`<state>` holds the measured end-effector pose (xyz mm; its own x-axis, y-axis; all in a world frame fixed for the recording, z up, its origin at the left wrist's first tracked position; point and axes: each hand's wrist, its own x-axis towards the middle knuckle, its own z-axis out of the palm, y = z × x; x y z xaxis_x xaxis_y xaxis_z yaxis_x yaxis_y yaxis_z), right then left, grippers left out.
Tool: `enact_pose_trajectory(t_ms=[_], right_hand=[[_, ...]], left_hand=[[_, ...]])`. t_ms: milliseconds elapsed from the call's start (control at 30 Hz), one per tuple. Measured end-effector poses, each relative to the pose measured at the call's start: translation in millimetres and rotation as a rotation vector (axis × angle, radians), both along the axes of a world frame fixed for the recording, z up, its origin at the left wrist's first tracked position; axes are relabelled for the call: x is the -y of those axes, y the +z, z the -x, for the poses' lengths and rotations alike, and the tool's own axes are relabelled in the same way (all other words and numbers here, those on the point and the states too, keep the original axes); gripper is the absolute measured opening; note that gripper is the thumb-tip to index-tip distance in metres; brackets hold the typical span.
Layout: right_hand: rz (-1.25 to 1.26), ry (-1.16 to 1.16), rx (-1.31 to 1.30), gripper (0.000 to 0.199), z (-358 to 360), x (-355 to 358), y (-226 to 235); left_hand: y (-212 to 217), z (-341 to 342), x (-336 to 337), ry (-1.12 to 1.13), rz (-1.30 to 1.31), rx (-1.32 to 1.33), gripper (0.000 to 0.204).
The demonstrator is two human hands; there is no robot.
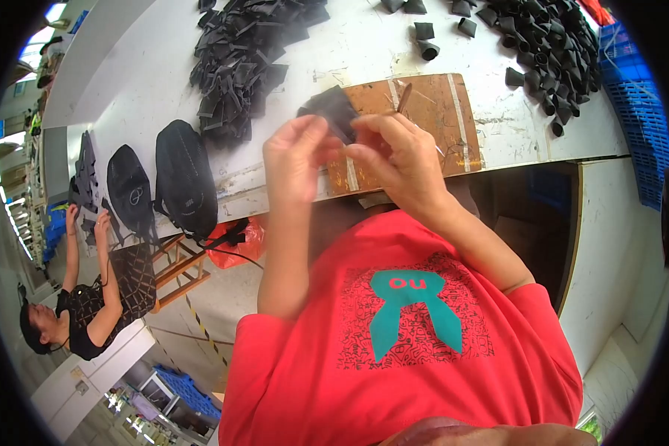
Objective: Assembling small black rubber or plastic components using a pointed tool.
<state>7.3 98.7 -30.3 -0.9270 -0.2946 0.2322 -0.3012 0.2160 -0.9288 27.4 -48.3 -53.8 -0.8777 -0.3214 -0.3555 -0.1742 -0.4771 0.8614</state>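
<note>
Between my two hands is a dark flat piece of fabric-like material (331, 108), partly hidden by my fingers and slightly blurred. My left hand (299, 152) pinches its near left edge. Thumb and forefinger of my right hand (401, 152) grip its right side. Both hands are above the near left part of a brown wooden board (416, 104), which has pale strips across it and lies on the white table (305, 74). Just beyond my right hand, a thin brown pointed object (404, 97) rests on the board; its exact kind is unclear.
A heap of flat black pieces (234, 74) lies at far left, and a pile of black tube-like pieces (554, 56) at far right beside a blue crate (632, 111). Two black bags (186, 175) lie left, near a red plastic bag (241, 249). A co-worker (89, 312) works farther left.
</note>
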Motion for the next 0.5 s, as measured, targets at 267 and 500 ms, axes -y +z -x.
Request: enact_pose_trajectory(t_ms=[267,500], right_hand=[[0.066,-0.041,-0.128,0.014,-3.3,-8.3,9.1],[0.026,-0.04,-0.227,0.007,-5.9,-16.1,15.8]], left_hand=[[26.5,-13.1,-29.5,-0.109,-0.116,-0.256,0.013],[36.2,-17.3,-37.2,-0.126,0.299,-0.199,0.009]])
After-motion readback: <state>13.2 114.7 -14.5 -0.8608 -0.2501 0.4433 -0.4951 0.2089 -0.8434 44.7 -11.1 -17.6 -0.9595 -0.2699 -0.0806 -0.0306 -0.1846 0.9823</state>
